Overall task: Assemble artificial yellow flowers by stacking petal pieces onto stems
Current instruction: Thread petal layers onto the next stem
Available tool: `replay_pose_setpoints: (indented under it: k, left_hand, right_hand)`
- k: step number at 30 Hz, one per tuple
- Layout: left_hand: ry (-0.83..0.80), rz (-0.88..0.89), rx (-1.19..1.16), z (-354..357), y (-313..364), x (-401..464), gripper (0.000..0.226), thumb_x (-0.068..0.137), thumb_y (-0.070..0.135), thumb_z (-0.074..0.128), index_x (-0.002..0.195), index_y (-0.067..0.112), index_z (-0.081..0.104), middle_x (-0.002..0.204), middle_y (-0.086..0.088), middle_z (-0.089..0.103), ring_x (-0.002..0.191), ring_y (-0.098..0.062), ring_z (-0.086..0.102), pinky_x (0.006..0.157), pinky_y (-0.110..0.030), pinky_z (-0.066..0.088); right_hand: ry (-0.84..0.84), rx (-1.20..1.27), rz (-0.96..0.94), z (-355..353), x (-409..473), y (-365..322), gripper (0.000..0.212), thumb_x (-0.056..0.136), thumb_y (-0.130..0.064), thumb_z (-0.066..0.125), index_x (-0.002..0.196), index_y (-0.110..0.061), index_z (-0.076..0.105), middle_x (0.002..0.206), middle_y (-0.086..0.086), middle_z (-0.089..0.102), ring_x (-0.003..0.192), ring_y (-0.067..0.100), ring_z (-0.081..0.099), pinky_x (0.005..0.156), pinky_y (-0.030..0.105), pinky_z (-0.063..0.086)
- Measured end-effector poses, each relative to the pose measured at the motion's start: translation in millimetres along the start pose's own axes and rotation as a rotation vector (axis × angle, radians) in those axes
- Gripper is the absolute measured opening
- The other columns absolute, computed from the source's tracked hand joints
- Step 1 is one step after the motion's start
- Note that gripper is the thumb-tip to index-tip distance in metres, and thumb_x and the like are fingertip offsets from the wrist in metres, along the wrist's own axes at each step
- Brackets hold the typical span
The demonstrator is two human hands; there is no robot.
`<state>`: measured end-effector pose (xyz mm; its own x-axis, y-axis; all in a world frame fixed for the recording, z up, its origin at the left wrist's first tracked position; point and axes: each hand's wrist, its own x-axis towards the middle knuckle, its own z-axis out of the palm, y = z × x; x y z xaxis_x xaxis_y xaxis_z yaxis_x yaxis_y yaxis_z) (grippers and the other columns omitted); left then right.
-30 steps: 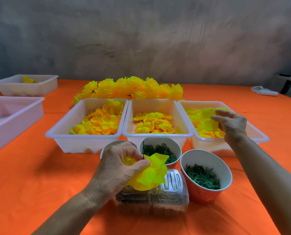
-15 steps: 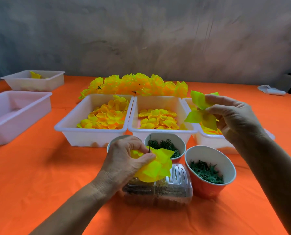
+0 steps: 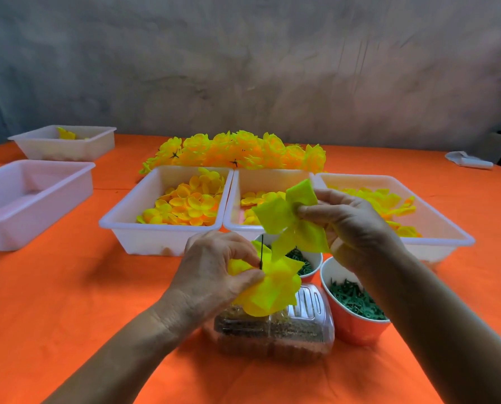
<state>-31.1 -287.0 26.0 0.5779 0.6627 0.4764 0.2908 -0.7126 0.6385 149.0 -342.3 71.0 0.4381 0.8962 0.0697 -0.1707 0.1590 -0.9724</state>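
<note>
Mid-stack, frame centre: left hand [image 3: 214, 275] pinches the half-built flower [image 3: 268, 290], stem [image 3: 261, 255] poking up. Right hand [image 3: 351, 225] pinches a fresh petal piece [image 3: 287, 220] just above — next, its centre hole likely must meet the stem tip.

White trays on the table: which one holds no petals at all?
The near-left tray, at the table's left edge. It shows only bare plastic inside, while the far-left tray and the three centre trays all contain yellow pieces.

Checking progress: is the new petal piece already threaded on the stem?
No, the right hand holds the petal piece above the stem.
</note>
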Motion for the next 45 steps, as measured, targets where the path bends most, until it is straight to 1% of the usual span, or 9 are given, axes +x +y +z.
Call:
replay_pose_setpoints:
  k: [7,13,16,20,24,31,34,39,45]
  left_hand:
    - [0.009,-0.024,-0.011,-0.4,0.4,-0.4,0.011,0.066,0.015,0.084,0.072,0.018,0.075,0.083,0.014,0.069,0.092,-0.012,0.064,0.094,-0.044,0.042]
    - [-0.019,-0.042,-0.03,-0.9,1.4,-1.2,0.007,0.071,0.016,0.08,0.076,0.016,0.076,0.088,0.01,0.071,0.091,-0.011,0.065,0.09,-0.037,0.045]
    - [-0.004,-0.051,-0.046,-1.2,1.7,-2.3,0.006,0.072,0.016,0.08,0.076,0.017,0.076,0.087,0.01,0.071,0.09,-0.006,0.065,0.088,-0.03,0.047]
    - [-0.012,-0.062,-0.047,-2.0,2.0,-2.1,0.007,0.072,0.019,0.079,0.078,0.019,0.076,0.089,0.012,0.071,0.094,-0.002,0.064,0.089,-0.023,0.045]
    - [-0.03,-0.074,-0.054,-3.0,2.9,-2.8,0.008,0.072,0.018,0.079,0.08,0.017,0.075,0.09,0.01,0.072,0.094,-0.002,0.064,0.09,-0.023,0.045]
    - [-0.043,-0.092,-0.09,-3.6,0.1,-0.8,0.008,0.073,0.018,0.079,0.08,0.017,0.076,0.09,0.01,0.071,0.093,0.001,0.064,0.088,-0.019,0.046]
    - [-0.047,-0.099,-0.111,-3.9,-3.3,0.2,0.007,0.074,0.022,0.078,0.08,0.02,0.076,0.089,0.012,0.072,0.094,0.003,0.063,0.091,-0.019,0.046]
    - [-0.055,-0.138,-0.185,-5.7,-8.2,2.0,0.008,0.074,0.03,0.077,0.08,0.023,0.076,0.089,0.011,0.073,0.093,-0.004,0.066,0.091,-0.032,0.05]
    - [0.032,-0.207,-0.42,-10.2,-7.6,11.3,0.033,0.065,0.051,0.066,0.079,0.022,0.074,0.08,0.006,0.074,0.08,-0.006,0.067,0.074,-0.019,0.051]
  right_hand:
    - [0.078,0.062,0.018,9.0,4.0,9.9,0.018,0.077,0.012,0.062,0.078,-0.005,0.064,0.06,0.005,0.068,0.052,0.015,0.064,0.045,0.027,0.053]
    - [0.14,-0.027,-0.002,13.0,2.9,11.8,0.011,0.076,0.004,0.068,0.077,-0.003,0.061,0.08,0.016,0.062,0.079,0.028,0.056,0.079,0.045,0.045]
    - [0.125,-0.085,-0.028,12.1,-0.1,10.2,0.008,0.081,0.0,0.066,0.076,-0.006,0.062,0.073,0.01,0.062,0.065,0.023,0.059,0.061,0.035,0.05]
    - [0.129,-0.141,-0.094,11.4,-7.0,4.9,0.007,0.089,-0.004,0.06,0.095,-0.006,0.062,0.078,0.009,0.064,0.053,0.014,0.063,0.04,0.025,0.05]
    - [0.133,-0.225,-0.123,8.4,-9.5,1.5,0.006,0.093,-0.01,0.057,0.095,-0.014,0.06,0.077,0.001,0.061,0.054,0.008,0.061,0.039,0.017,0.046]
    - [0.105,-0.088,0.128,8.3,-6.0,-1.1,0.015,0.094,-0.002,0.05,0.083,-0.011,0.055,0.067,0.003,0.05,0.056,0.014,0.049,0.04,0.02,0.043]
    - [0.081,-0.125,0.148,7.9,-5.2,-0.1,0.018,0.093,0.001,0.049,0.079,-0.01,0.051,0.071,0.006,0.051,0.061,0.016,0.053,0.053,0.025,0.046]
    - [0.003,-0.132,0.038,8.2,-7.4,2.6,0.022,0.085,0.009,0.055,0.089,-0.013,0.059,0.078,0.004,0.063,0.068,0.015,0.061,0.054,0.02,0.049]
    - [-0.023,-0.16,-0.24,7.4,-8.1,6.2,0.029,0.078,0.012,0.062,0.087,-0.015,0.066,0.069,-0.006,0.071,0.062,0.007,0.065,0.057,0.02,0.054]
